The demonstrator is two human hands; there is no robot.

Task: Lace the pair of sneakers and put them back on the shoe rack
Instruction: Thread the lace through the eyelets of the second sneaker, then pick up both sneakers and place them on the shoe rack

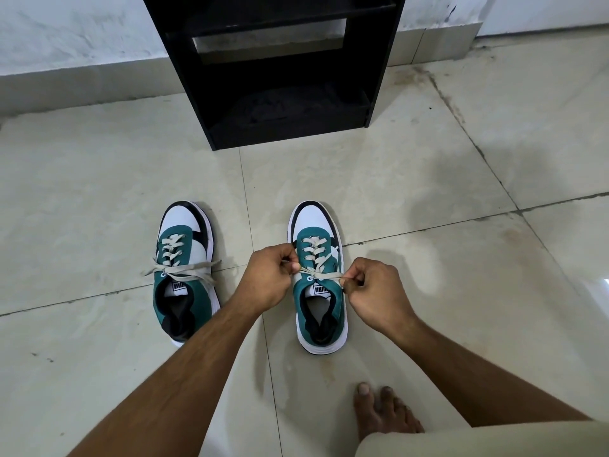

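Two teal, white and black sneakers stand side by side on the tiled floor, toes pointing at the black shoe rack [375, 61]. The left sneaker [184, 291] has its cream lace tied in a bow across the tongue. The right sneaker [324, 311] is laced up the front, and the lace [321, 275] stretches taut across its top eyelets. My left hand [268, 278] pinches one lace end at the shoe's left side. My right hand [375, 288] pinches the other end at its right side.
The rack stands against a white wall, its lower shelves open toward me. My bare foot [382, 410] rests on the floor at the bottom right, beside my beige shorts [494, 440]. Pale floor tiles surround the shoes.
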